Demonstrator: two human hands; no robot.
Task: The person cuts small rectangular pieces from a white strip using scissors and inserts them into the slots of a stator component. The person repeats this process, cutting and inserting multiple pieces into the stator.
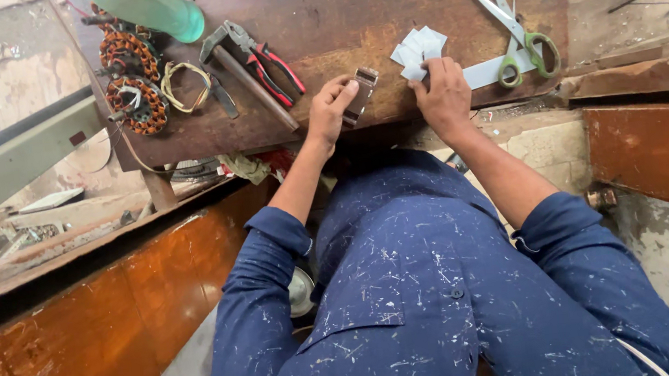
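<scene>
Your left hand [329,111] grips a small dark rectangular metal block [361,94], pinched at the near edge of the rusty brown metal worktop [350,11]. Your right hand [443,97] presses fingertips down on a fan of small pale grey paper slips [418,52], also close to that near edge; it is flat, not closed around anything.

Both pieces sit right at the lip above your lap, so a nudge could tip the block off, and the slips, light and loosely stacked, may well scatter if you lift your fingers quickly.

The green-handled steel scissors [517,31] lie open toward the right edge, blades pointing away; reach sideways without looking and you could catch them. The red-handled pliers [269,63] and the wooden-handled hammer [246,74] lie just left of your left hand, easy to knock.
</scene>
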